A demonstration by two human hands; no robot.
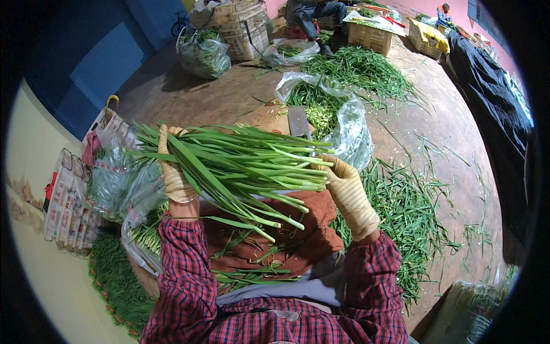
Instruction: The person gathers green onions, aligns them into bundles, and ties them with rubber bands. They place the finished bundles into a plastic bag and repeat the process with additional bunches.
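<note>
A loose bunch of long green leafy stalks (240, 159), which look like garlic greens, lies level across both hands. My left hand (174, 172), in a cream glove, is closed around the leafy end. In a matching glove, my right hand (350, 193) grips the pale cut ends, its fingers partly hidden by the stalks. Several stalks hang loose below the bunch. Beneath them a reddish-brown cloth (296, 241) with leaf scraps covers my lap. Just beyond the bunch, a broad cleaver blade (297, 121) rests at a wooden board (262, 119).
An open plastic bag (354, 129) holds greens and cut pieces ahead. Leaf trimmings (399, 215) spread over the floor at right. Filled plastic bags (124, 176), stacked crates (64, 206) and bundled greens (116, 279) line the left. A seated person (316, 21) is at the back.
</note>
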